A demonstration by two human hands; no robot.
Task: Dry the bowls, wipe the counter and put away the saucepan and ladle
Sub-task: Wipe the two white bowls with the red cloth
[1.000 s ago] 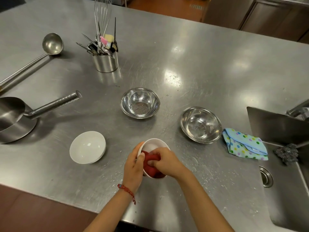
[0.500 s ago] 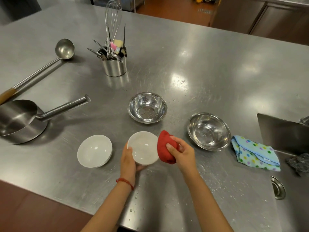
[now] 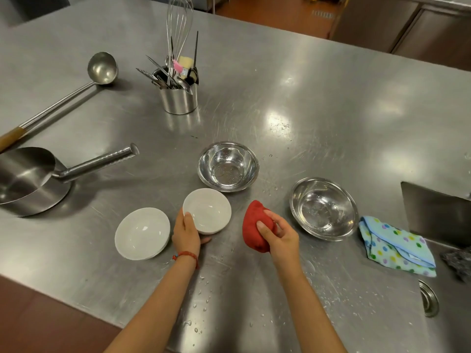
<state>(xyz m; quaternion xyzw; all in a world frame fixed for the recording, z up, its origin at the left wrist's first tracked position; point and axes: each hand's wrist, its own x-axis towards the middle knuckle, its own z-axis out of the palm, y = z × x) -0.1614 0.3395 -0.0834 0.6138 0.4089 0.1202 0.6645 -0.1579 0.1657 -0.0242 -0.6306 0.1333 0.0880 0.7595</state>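
My left hand (image 3: 187, 231) grips the near rim of a white bowl (image 3: 207, 210) that rests on the steel counter (image 3: 318, 105). A second white bowl (image 3: 142, 233) sits just left of it. My right hand (image 3: 279, 234) is closed on a bunched red cloth (image 3: 254, 225), held apart from the bowl. Two steel bowls, one (image 3: 228, 166) behind and one (image 3: 324, 208) to the right, hold water drops. The saucepan (image 3: 28, 179) lies at far left, its handle pointing right. The long ladle (image 3: 102, 68) lies behind it.
A steel utensil holder (image 3: 179, 99) with a whisk stands at the back. A dotted blue cloth (image 3: 393, 247) lies by the sink (image 3: 438, 220) at right, with a scourer (image 3: 458, 261) on its edge. Water drops dot the counter near the front edge.
The red cloth came out of the white bowl. My left hand moved the bowl left and set it down by the other white bowl, while my right hand drew the cloth away.
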